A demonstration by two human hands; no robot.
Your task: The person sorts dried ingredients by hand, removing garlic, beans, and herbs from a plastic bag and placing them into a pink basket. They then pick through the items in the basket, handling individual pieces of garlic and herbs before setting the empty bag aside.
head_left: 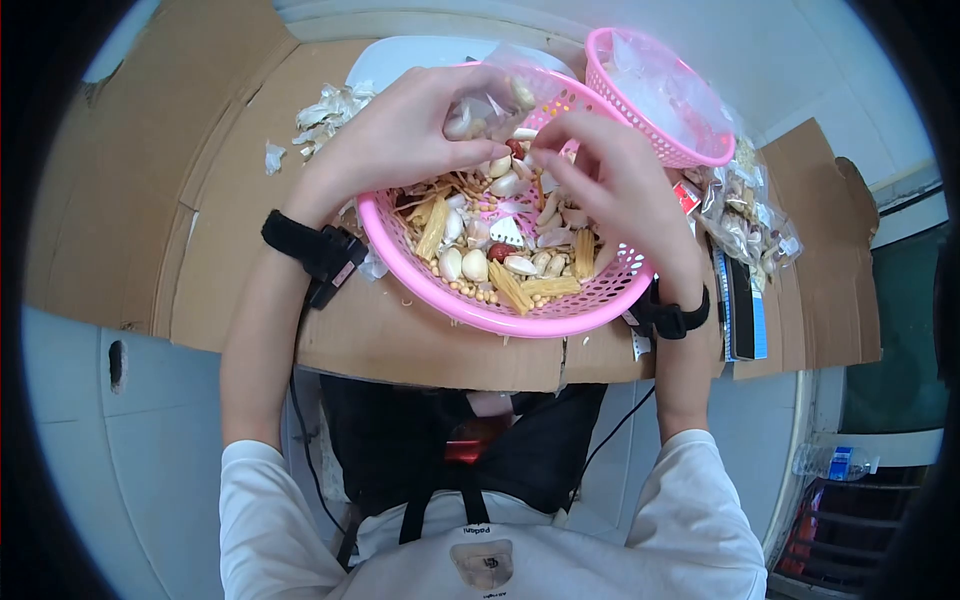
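Observation:
My left hand point(410, 135) is closed round a small clear plastic bag point(482, 115) with pale pieces inside, over the back left of a pink basket point(480, 318). My right hand point(615, 175) hovers over the basket's right side, fingers curled and pinched close to the bag; what they hold, if anything, is hidden. In the basket lie white garlic-like cloves point(474, 265), yellow ribbed sticks point(508, 288), a dark red date-like fruit point(501, 252), small round beans point(470, 291) and thin brown strips. A white toothed scrap point(506, 232) sits among them.
Behind on the right stands a smaller pink basket point(716, 150) holding clear plastic. Filled clear bags point(740, 215) lie beside it, near a dark flat object point(739, 310). White papery scraps point(330, 112) lie at the left on the cardboard-covered table point(235, 240). A white tray point(385, 58) is behind.

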